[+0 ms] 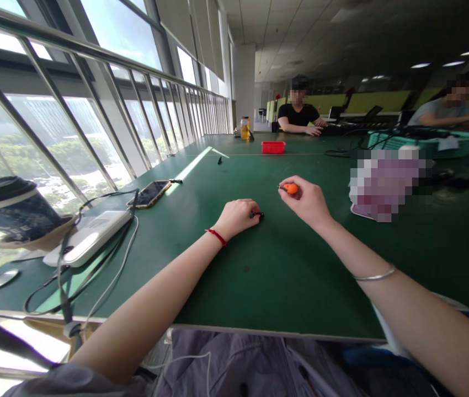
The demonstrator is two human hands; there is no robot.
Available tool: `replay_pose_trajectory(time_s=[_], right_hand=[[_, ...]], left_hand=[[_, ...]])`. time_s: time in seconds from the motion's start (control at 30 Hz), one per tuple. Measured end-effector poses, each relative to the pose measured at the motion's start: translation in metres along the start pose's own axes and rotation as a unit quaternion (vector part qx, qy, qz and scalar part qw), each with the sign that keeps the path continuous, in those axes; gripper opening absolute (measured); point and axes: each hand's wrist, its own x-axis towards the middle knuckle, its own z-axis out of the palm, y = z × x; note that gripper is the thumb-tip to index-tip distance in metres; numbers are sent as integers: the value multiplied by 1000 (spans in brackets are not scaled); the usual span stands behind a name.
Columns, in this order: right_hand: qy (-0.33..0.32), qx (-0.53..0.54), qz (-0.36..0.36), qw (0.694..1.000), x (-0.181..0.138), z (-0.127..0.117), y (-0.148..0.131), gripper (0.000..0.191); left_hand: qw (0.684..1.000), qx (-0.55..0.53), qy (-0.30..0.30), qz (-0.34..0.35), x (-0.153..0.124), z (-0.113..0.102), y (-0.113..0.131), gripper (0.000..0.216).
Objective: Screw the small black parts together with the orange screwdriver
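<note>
My left hand (240, 216) rests low over the green table (226, 286), thumb and fingers pinched on a small black piece (260, 214) that sticks out past the fingertips. To its right, my right hand (309, 199) is raised a little and closed around a rounded orange-and-black object (290, 189). It looks like a short tool handle, but its far end is too small to make out. The two hands are apart. Farther back on the table lies another small black piece (219, 160), touched by neither hand.
A red tray (273, 147) and a jar (245, 128) stand toward the back. On the left are a phone (152, 194), a white power bank (94, 237), cables and a cup (11, 209). A teal basket (458, 144) is at right. Two people sit beyond.
</note>
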Motion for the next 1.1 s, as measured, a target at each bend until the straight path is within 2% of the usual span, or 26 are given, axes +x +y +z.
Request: replay_pose_trajectory(time_s=[0.1, 0.17, 0.67, 1.1], right_hand=[[93, 69, 10, 993, 0, -9, -14, 16], [112, 96, 4, 989, -1, -12, -21, 19], [74, 119, -7, 990, -4, -8, -23, 20], [78, 116, -13, 990, -7, -10, -28, 19]], left_hand=[[1000, 18, -17, 3, 1, 0, 2, 17], [1000, 22, -19, 6, 1, 0, 3, 17], [1000, 6, -9, 13, 1, 2, 1, 17], [1000, -2, -8, 11, 1, 2, 1, 16]])
